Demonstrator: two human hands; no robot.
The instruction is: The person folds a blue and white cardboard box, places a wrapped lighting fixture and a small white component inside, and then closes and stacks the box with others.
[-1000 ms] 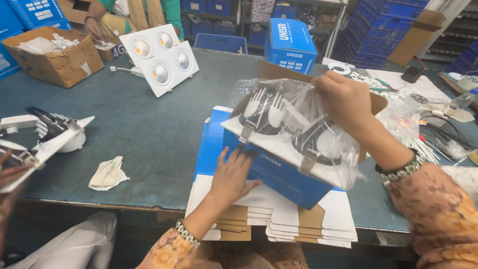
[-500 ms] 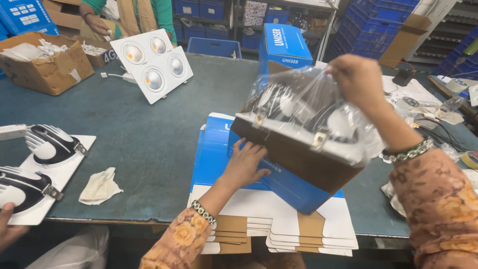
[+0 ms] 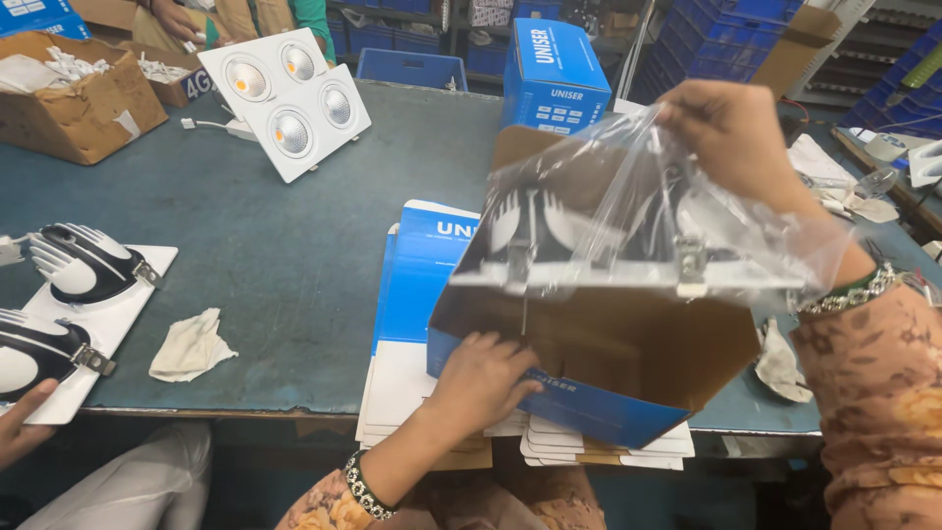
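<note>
Above open box, bagged fixture.

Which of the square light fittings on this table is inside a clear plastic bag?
The one held by the right hand over the open blue box: bagged fitting. The other fittings lie uncovered.

A wide, dark grey-green tabletop fills most of the view, its surface scuffed and evenly lit from above. Beyond its far edge stand stacked blue plastic crates and a single blue crate set low against the tabletop. At the far right, dim metal shelving recedes into shadow.
</note>
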